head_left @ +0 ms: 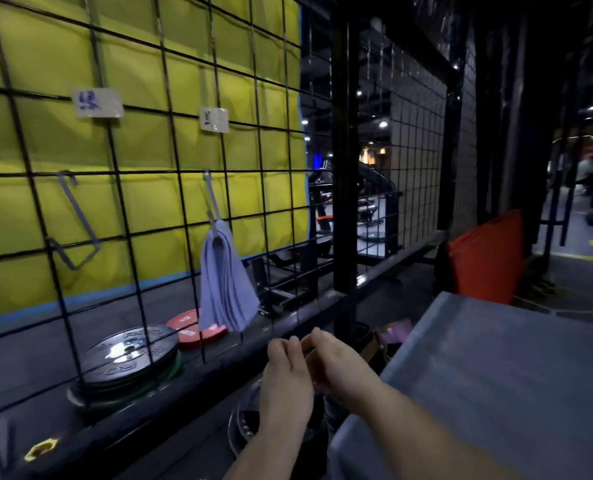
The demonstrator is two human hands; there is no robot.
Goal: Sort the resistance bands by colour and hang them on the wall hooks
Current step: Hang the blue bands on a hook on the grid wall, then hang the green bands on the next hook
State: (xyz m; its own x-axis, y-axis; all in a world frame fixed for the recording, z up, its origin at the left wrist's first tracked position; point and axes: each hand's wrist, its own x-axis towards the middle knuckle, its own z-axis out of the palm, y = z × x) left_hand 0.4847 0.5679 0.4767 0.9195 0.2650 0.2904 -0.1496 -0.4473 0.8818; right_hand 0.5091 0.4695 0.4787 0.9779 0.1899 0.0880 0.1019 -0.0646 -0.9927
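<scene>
A bundle of pale purple resistance bands (pixel 226 289) hangs from the right metal hook (pixel 212 202) on the black wire grid (pixel 142 168). The left hook (pixel 75 220) is bare. A paper label (pixel 96 102) sits above the left hook and another label (pixel 214 119) above the right one. My left hand (pixel 286 379) and my right hand (pixel 336 365) are close together below the bands, in front of the grid's lower rail, fingers curled and touching. I see nothing clearly held in either hand. A pink-purple item (pixel 393 332) lies low beside the grey table.
A grey table (pixel 496 393) fills the lower right. Black weight plates (pixel 129 355) and a red plate (pixel 193 329) lie behind the grid. A yellow mat (pixel 142 81) backs the grid. An orange pad (pixel 485 254) leans at the right.
</scene>
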